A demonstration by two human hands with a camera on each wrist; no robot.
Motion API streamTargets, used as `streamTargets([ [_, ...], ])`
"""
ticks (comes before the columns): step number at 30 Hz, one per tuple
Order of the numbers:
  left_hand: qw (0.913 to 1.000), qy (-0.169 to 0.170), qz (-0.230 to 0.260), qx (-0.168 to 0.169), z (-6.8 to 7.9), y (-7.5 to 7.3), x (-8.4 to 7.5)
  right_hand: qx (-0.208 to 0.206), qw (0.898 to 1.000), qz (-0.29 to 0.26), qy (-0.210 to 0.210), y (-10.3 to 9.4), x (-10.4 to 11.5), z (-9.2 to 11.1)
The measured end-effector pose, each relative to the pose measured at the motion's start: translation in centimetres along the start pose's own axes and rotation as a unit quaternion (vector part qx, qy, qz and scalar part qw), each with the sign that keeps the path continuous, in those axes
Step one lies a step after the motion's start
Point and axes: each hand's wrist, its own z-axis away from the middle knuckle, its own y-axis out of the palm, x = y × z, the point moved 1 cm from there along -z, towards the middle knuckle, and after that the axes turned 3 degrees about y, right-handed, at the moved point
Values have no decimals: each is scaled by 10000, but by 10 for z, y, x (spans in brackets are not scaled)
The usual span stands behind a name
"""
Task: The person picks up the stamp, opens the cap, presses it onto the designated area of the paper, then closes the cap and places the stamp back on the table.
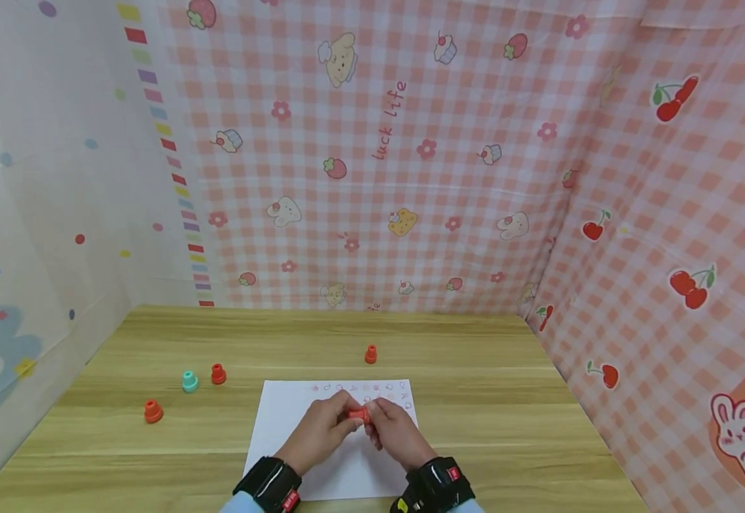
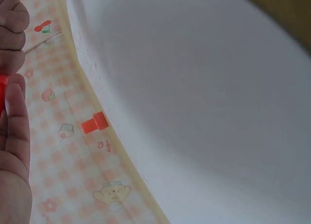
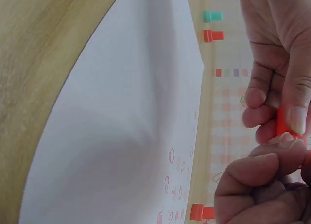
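Note:
Over the white sheet of paper (image 1: 327,470), both hands meet at a small red stamp (image 1: 358,414) lying sideways between their fingertips. My left hand (image 1: 321,431) pinches one end of it between thumb and fingers. From the other side my right hand (image 1: 399,431) grips the opposite end, its fingers curled. In the right wrist view the stamp's red body (image 3: 284,122) shows under the left thumb, and the right fingers cover the rest. Rows of small reddish printed marks (image 3: 171,156) run along the far and right edges of the sheet.
On the wooden table (image 1: 507,427), a red stamp (image 1: 371,354) stands behind the paper. Left of the sheet are a teal stamp (image 1: 189,382), a red stamp (image 1: 219,374) and an orange-red stamp (image 1: 152,411). Patterned cloth walls (image 1: 372,249) enclose the back and sides.

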Motion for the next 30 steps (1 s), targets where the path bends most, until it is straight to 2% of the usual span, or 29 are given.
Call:
streamTargets([
  [3,9999,-14,167,-2,0,-1,1,26,9996,-262,61,-3,0,-1],
  [6,9998,-33,160,-93,0,-4,2,-102,9998,-172,89,-6,0,-1],
  [12,9979,-98,-452,-448,-3,-10,5,-500,9947,890,-106,-5,-1,0],
  [19,9950,-256,-845,-462,-7,-19,5,-854,9686,2227,-709,-4,-1,2],
  [23,9930,-474,-1028,-339,-9,-24,6,-884,9613,2536,-623,-3,-1,1],
  [30,9880,-636,-1384,-266,-12,-30,9,-874,9597,2616,-537,-3,0,1],
])
